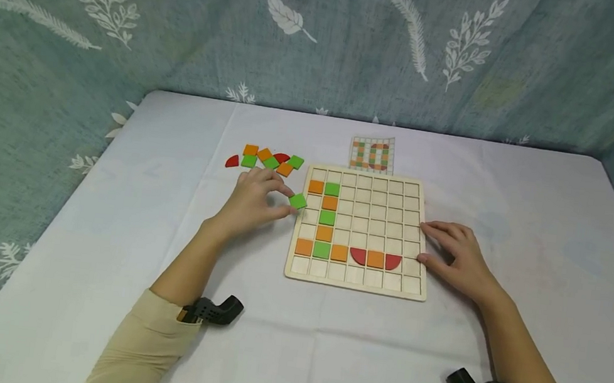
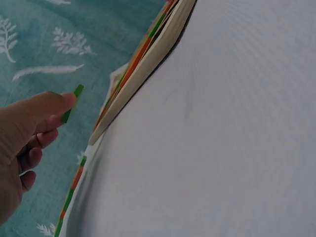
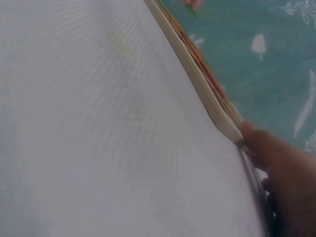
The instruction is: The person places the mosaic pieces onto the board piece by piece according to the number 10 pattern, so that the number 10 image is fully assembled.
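Thumb and forefinger of my left grip (image 1: 253, 201) pinch a green tile (image 1: 297, 201), parted just enough to take it; my other fingers bend in below them in the left wrist view. Just beyond these knuckles, loose on the white surface (image 1: 266, 351), lie two red pieces, one of them a quarter-round (image 1: 233, 161) at the far left, with orange squares (image 1: 251, 150) and green squares (image 1: 248, 161) between and beside them. I have the pinched tile raised at the left rim of a wooden grid board (image 1: 370, 281), near its third row. On the board, orange and green tiles alternate down the second column, more orange squares sit to either side, and two red quarter-rounds flank an orange square in the sixth row. Behind the board lies a patterned card (image 1: 372, 153). On the right, my right grip (image 1: 455, 259) is spread, thumb and fingertips well apart, touching the board's right edge.
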`<state>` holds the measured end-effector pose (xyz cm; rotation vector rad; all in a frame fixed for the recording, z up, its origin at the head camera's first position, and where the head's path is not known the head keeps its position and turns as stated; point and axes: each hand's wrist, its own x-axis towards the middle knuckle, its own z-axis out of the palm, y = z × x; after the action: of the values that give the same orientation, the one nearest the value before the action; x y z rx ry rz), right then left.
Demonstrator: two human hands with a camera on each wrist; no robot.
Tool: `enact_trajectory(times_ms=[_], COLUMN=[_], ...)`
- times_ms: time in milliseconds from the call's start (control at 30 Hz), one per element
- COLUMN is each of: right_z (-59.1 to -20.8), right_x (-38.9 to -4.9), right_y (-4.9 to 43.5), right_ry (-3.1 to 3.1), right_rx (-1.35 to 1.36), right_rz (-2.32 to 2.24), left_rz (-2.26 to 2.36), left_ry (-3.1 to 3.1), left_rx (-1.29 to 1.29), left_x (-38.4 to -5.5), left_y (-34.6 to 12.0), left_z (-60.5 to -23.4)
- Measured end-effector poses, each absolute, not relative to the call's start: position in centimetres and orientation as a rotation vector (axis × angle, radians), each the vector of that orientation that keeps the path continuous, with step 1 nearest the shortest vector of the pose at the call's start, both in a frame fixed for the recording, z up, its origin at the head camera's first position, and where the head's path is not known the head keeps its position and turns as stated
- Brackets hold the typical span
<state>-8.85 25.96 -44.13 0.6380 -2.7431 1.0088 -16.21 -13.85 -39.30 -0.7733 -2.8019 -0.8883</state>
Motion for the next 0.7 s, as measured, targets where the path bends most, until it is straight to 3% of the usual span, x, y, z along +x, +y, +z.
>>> enact_trajectory(times_ms=[700], right_z=[-44.0], right_x=[-8.8], right_y=[25.9], right_ry=[-2.746], right_rx=[0.634], right_rz=[0.997], left_rz=[-0.826], left_ry=[-2.811], left_rx=[-1.06], left_x=[-15.6], left_y=[-6.5], left_z=[-39.3])
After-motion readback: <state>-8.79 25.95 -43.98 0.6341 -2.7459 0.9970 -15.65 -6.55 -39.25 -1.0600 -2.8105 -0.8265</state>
